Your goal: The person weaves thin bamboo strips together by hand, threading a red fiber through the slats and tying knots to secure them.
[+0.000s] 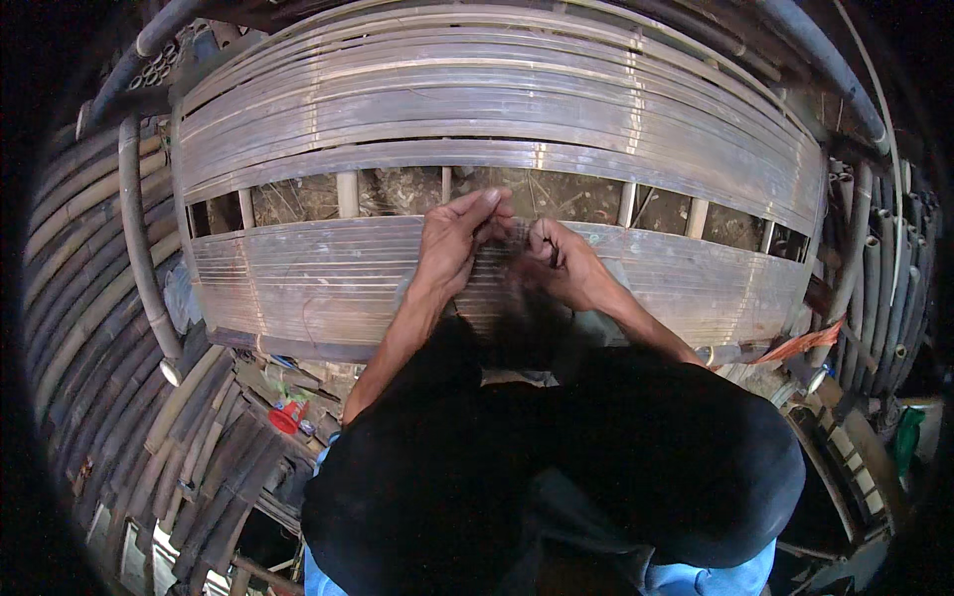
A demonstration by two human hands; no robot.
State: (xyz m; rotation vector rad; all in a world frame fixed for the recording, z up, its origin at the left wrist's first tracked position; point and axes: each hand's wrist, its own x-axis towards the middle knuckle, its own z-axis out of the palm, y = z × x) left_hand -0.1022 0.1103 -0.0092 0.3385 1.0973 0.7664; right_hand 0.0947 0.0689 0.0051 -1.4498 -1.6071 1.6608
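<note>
My left hand (457,236) is closed in a pinch, thumb against the bent forefinger, above the near edge of the gap in a slatted bamboo bench top (338,273). A short way to its right, my right hand (568,266) is closed too, its fingers curled. A thin dark strand seems to show by the right fingertips, but what either hand pinches is too fine to make out. Between and below the hands lies a dark blurred patch. Through the long gap, crosswise bamboo supports (346,195) and brown ground show.
Beyond the gap, more slats (467,99) fill the far part of the bench. Stacked bamboo poles (84,268) line the left side, and upright poles (874,268) stand at the right. A red plastic object (286,417) lies at the lower left; an orange strip (803,344) hangs at the right corner.
</note>
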